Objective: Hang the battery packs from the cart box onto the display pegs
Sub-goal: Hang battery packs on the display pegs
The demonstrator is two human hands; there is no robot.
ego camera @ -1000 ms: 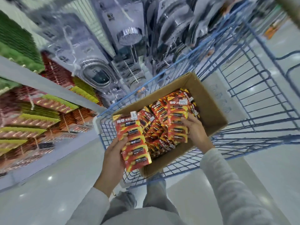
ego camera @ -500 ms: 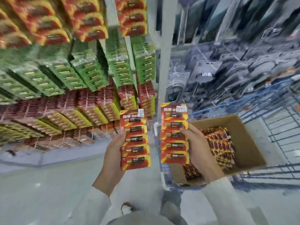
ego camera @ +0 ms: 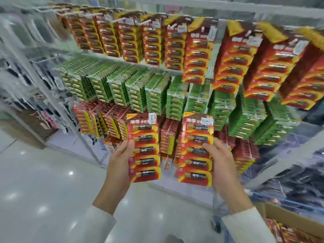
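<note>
A battery pack is held in each hand. The left hand [ego camera: 121, 160] is curled round the left edge of one red pack [ego camera: 144, 148], with the thumb pressed on its front about halfway up. The right hand [ego camera: 220, 160] is curled round the right edge of a second red pack [ego camera: 196, 149] in the same way. Both packs are held upright in the lower middle of the frame, side by side and a little apart, with the long side up and down and the price sticker end on top. Just behind them, a low row of red packs [ego camera: 168, 137] is hung on the rack. Above that, a row of green packs [ego camera: 154, 92] is seen across the middle. Higher up, near the top of the frame, more red packs [ego camera: 199, 55] of the same look are hung from the display pegs [ego camera: 121, 19]. So the pegs lie ahead of and above both hands, and the top end of each pack is likely to be pushed on first. The right hand seems nearer to the big red stacks at the upper right. Which peg is meant cannot be told. The cart box [ego camera: 287, 216] is seen at the lower right corner, with more packs inside.
</note>
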